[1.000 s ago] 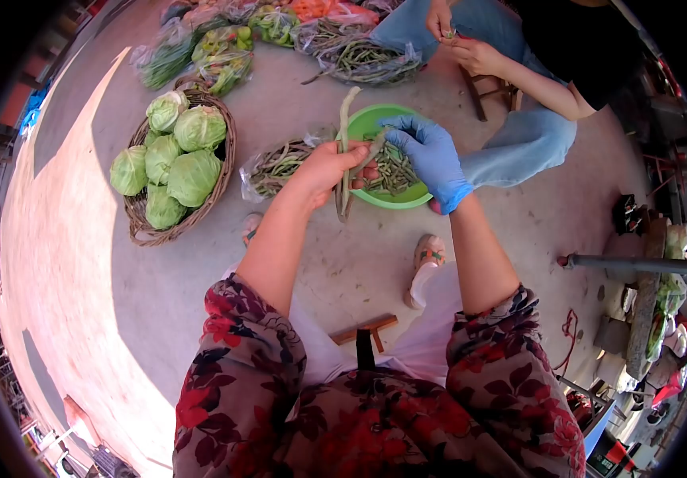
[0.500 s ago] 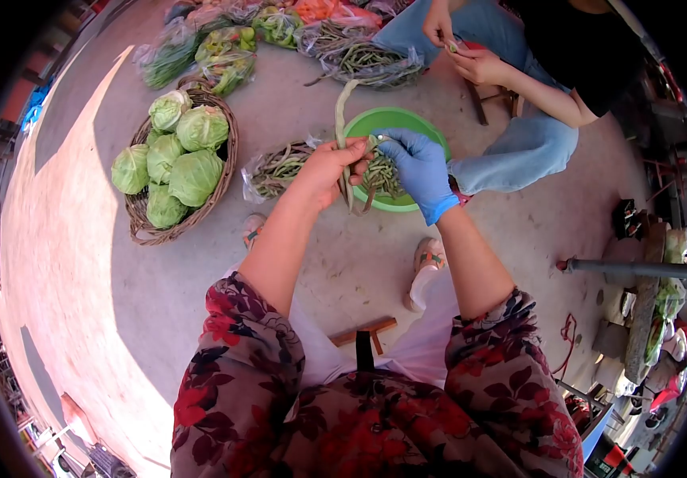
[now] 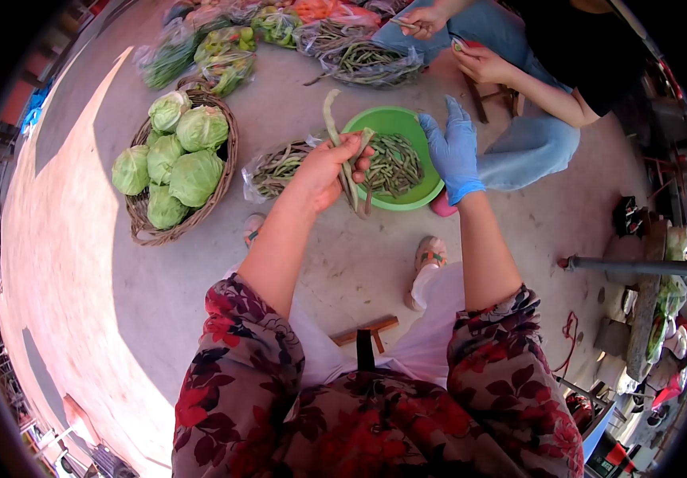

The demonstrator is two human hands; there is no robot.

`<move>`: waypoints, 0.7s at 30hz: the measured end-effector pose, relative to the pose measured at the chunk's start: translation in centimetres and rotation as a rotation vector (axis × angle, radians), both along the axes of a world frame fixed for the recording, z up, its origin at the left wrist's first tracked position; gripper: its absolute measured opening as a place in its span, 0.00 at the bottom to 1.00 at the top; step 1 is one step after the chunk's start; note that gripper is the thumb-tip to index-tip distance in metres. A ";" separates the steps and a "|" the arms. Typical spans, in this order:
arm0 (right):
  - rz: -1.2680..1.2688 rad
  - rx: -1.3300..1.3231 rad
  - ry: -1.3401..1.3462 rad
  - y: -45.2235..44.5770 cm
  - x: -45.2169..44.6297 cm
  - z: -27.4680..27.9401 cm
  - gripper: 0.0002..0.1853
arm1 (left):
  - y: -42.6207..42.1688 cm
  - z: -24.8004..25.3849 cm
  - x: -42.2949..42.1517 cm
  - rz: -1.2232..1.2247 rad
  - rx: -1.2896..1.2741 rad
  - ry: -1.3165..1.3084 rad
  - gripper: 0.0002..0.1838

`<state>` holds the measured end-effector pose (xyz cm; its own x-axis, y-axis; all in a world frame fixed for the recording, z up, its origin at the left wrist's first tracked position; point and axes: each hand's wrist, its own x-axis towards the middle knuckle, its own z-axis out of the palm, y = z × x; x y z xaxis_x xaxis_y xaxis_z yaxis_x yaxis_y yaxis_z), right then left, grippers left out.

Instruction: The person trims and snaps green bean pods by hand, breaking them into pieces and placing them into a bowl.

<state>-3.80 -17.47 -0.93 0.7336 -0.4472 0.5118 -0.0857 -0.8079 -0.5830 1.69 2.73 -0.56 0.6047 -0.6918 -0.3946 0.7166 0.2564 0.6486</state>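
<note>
My left hand (image 3: 326, 171) is bare and closed around a few long green beans (image 3: 331, 115). One pale bean sticks up well above the fingers, and other ends hang below them. Just right of it stands a green plastic basin (image 3: 383, 119), with many short bean pieces (image 3: 394, 166) heaped inside. My right hand (image 3: 453, 151), in a blue glove, is raised over the basin's right edge. Its fingers point up and away, with the thumb apart, and I see nothing held in it.
A wicker basket (image 3: 232, 151) of cabbages (image 3: 194, 177) stands at left. Near the basin lies a plastic bag of beans (image 3: 276, 167); more bagged vegetables (image 3: 367, 62) lie farther back. Across from me sits a person in jeans (image 3: 531, 155), handling small bean pieces.
My right hand has come away from the beans, moving right and opening. More of the basin's contents shows. My left hand keeps its hold. The other person's hands have moved apart.
</note>
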 end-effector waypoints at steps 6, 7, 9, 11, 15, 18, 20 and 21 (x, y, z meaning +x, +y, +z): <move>0.482 0.809 0.235 3.5 -0.6 0.8 0.16 | -0.6 1.0 -0.6 -0.055 0.079 -0.006 0.12; 0.503 0.852 0.280 3.6 -0.7 1.2 0.15 | -0.6 1.4 -0.8 -0.051 0.106 0.009 0.12; 0.417 0.987 0.202 2.4 -0.4 1.6 0.11 | -0.7 1.2 -0.5 -0.078 0.150 -0.025 0.12; 0.377 1.076 0.155 1.2 -0.4 1.9 0.10 | -0.4 -0.3 0.2 -0.142 0.183 -0.118 0.12; 0.436 1.031 0.243 1.3 -0.7 1.8 0.10 | -0.2 -0.3 0.2 -0.112 0.246 -0.170 0.12; 0.358 0.543 0.336 1.8 -1.0 1.3 0.11 | -0.6 -0.2 -0.2 -0.055 0.378 -0.343 0.10; 0.441 -0.089 0.103 2.1 -0.8 1.4 0.13 | -0.9 -0.4 -0.2 -0.032 0.577 -0.538 0.09; 0.468 -0.404 -0.018 2.4 -0.9 1.4 0.14 | -1.0 -0.4 -0.3 -0.028 0.610 -0.620 0.08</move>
<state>-4.67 -15.03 0.52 0.7945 0.1519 0.5879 0.3383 -0.9147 -0.2208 1.40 1.74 -0.99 0.8190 -0.4848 -0.3069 0.1898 -0.2758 0.9423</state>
